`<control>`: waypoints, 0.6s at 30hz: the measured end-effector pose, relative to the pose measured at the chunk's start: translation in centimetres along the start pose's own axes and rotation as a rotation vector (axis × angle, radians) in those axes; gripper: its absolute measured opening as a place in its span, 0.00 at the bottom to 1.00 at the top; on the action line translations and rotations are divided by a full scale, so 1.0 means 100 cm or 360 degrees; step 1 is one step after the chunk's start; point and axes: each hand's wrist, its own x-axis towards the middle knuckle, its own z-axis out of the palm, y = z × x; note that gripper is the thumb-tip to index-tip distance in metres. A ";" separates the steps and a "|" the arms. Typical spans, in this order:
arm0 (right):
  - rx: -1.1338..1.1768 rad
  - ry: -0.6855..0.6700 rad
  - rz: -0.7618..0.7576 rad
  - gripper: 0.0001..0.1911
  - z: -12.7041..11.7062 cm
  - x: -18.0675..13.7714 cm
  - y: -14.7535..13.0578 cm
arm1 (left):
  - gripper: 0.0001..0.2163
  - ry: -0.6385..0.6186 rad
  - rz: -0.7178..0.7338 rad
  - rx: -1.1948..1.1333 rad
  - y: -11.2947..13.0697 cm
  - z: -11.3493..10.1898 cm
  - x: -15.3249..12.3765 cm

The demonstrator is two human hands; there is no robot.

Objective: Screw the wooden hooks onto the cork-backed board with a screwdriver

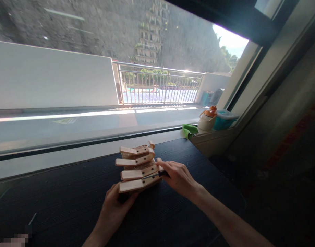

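A light wooden rack [137, 166] with several flat hook-like arms lies on a dark wood-grain table [57, 206] near the window. My left hand [116, 206] reaches under its near end and grips it, fingers curled beneath the lowest arm. My right hand [178, 176] is closed on a thin tool with a dark handle [157, 175], probably a screwdriver. The tool's tip rests against the rack's right side, between the lower arms.
A wide window fills the far side, with a white sill behind the table. On the sill at right stand a green cloth [189, 130], a white jug with an orange lid [207, 119] and a teal box [224, 120]. The table's right edge drops off.
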 end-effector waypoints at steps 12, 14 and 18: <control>0.0401 0.0189 0.0026 0.26 0.022 -0.022 0.022 | 0.11 -0.0025 -0.0245 0.0443 0.022 -0.064 -0.004; 0.0518 0.0221 0.0144 0.25 0.026 -0.027 0.034 | 0.07 0.0013 -0.0385 0.0629 0.017 -0.102 0.002; 0.0637 0.0379 0.0402 0.26 0.040 -0.032 0.060 | 0.13 0.0029 -0.0798 0.0970 0.002 -0.170 0.014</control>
